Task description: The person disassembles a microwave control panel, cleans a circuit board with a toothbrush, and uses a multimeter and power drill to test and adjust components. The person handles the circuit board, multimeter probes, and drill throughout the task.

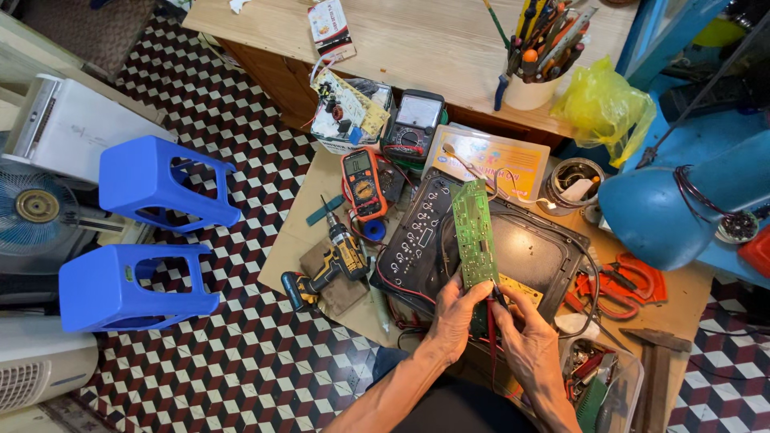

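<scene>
Green circuit board (pixel 473 232) was gripped tight in the left hand (pixel 455 309) while the right hand (pixel 525 333) pinched a red probe (pixel 492 321), best kept steady on one spot.

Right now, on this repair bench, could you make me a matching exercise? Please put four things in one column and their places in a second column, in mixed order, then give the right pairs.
Things:
1. circuit board
2. drill
3. stools
4. yellow bag

Places:
A. on the patterned floor, at the left
B. lying on the low bench, left of the black panel
C. held upright by the left hand
D. on the wooden table, beside the cup of tools

Pairs: 1-C, 2-B, 3-A, 4-D
</scene>
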